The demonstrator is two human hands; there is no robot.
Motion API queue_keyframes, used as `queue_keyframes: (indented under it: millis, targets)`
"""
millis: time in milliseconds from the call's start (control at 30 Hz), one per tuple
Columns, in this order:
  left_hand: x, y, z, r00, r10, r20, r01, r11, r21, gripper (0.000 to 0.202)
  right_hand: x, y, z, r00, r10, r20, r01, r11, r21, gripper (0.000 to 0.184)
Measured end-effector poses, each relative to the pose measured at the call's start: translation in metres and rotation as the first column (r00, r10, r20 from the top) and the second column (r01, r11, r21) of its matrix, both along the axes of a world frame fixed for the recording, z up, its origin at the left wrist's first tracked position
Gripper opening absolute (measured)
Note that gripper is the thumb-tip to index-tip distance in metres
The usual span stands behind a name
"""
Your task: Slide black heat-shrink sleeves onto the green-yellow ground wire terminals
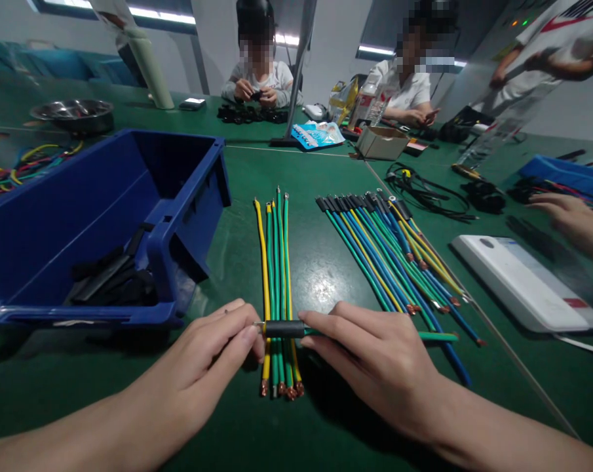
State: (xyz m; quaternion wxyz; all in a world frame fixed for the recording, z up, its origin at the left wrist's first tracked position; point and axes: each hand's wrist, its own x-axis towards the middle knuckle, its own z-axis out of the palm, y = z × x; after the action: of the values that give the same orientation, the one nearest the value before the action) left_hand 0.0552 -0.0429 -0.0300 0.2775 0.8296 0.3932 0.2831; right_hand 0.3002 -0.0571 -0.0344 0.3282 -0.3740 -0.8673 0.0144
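Observation:
A green wire (pixel 436 337) with a black sleeve (pixel 285 329) round it lies crosswise between my hands, above a row of wires. My left hand (pixel 212 354) pinches the metal tip at its left end. With fingers closed on the wire by the sleeve's right edge, my right hand (pixel 375 357) holds the other side. Beneath are several yellow and green wires (pixel 277 275) side by side, bare copper at their near ends. To the right lies a fanned group of blue, green and yellow wires (pixel 375 249), black sleeves at their far ends.
A blue bin (pixel 94 313) with black pieces inside stands left. A white device (pixel 522 282) lies right, near another person's hand (pixel 571 216). Farther back are a small cardboard box (pixel 382 143), a black cable (pixel 424 190), a metal bowl (pixel 75 117) and seated people.

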Motion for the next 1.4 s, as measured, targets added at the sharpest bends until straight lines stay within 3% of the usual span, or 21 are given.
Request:
queue_keyframes:
  millis: [467, 767, 867, 1033, 1233, 1400]
  targets:
    - [0.0, 0.0, -0.005, 0.996, 0.011, -0.085, -0.001, 0.993, 0.118, 0.033, -0.004, 0.001, -0.002, 1.0, 0.001, 0.03, -0.005, 0.994, 0.112, 0.022]
    - [0.002, 0.001, 0.003, 1.0, 0.024, 0.011, -0.021, 0.984, -0.178, 0.044, 0.002, 0.003, 0.009, 0.999, -0.037, 0.01, 0.035, 0.992, 0.123, 0.02]
    - [0.002, 0.0, 0.005, 0.998, 0.036, 0.061, -0.023, 0.978, -0.206, 0.046, 0.002, 0.003, 0.008, 0.999, -0.035, 0.024, 0.032, 0.991, 0.127, 0.017]
    - [0.003, -0.002, 0.006, 1.0, 0.0, 0.009, 0.002, 0.974, -0.225, 0.045, -0.002, 0.003, 0.005, 0.999, -0.006, 0.038, 0.002, 0.995, 0.102, 0.017]
    - [0.003, -0.004, 0.002, 0.993, 0.113, -0.021, -0.115, 0.955, -0.275, 0.042, -0.006, 0.001, 0.005, 1.0, 0.0, 0.028, -0.004, 0.987, 0.162, 0.014]
    - [0.003, -0.002, 0.005, 0.999, 0.042, -0.001, -0.04, 0.948, -0.317, 0.048, -0.003, 0.002, 0.007, 0.999, -0.002, 0.052, -0.006, 0.99, 0.142, 0.015]
